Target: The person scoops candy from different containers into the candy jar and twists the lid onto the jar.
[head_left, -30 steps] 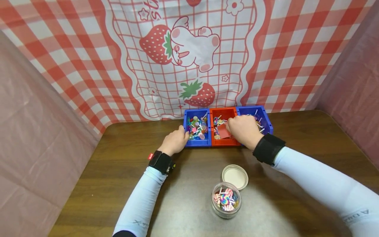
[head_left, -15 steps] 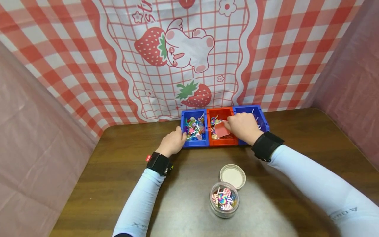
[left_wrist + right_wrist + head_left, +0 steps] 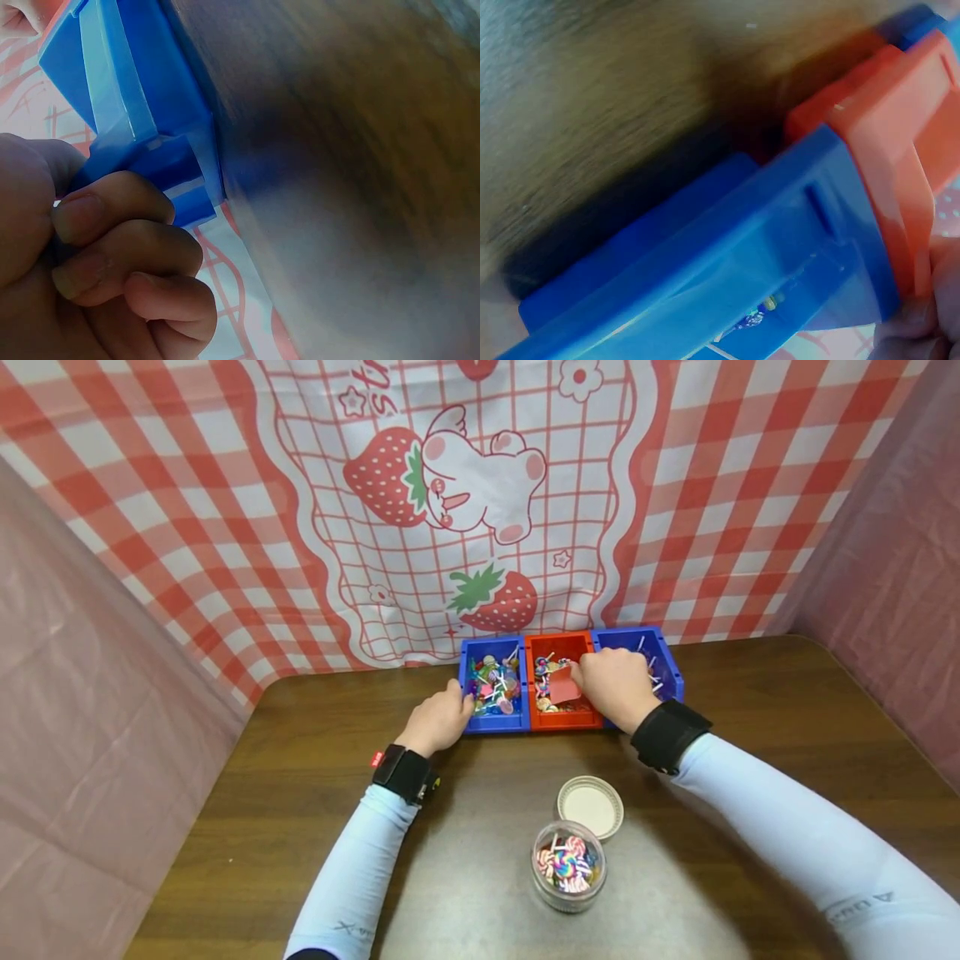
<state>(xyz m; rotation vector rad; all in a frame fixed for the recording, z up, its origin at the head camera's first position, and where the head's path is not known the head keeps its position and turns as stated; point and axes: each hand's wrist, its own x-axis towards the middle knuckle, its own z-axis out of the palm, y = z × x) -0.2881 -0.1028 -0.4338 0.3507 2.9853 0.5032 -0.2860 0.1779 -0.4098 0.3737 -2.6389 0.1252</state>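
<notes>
My left hand (image 3: 437, 718) grips the outer edge of the left blue bin (image 3: 501, 723); in the left wrist view its fingers (image 3: 135, 251) curl at the bin's corner. My right hand (image 3: 618, 687) is over the wall between the red bin (image 3: 566, 720) and the right blue bin (image 3: 672, 675). It pinches a flat, light-red scoop-like piece (image 3: 564, 685) that lies inside the red bin, over small lollipop-shaped charms (image 3: 543, 667). My knuckles hide the grip in the head view; the right wrist view shows only fingertips (image 3: 915, 319) at its edge.
An uncovered clear jar (image 3: 567, 893) with lollipop charms stands in front on the wooden table (image 3: 300, 827). Touching or close behind it is a round white lid (image 3: 590, 808). A checked cloth (image 3: 480, 602) hangs directly behind the bins.
The light-red piece has shifted and turned a little inside the red bin with my right hand. My left hand keeps its grip on the blue bin. The head view has shifted slightly.
</notes>
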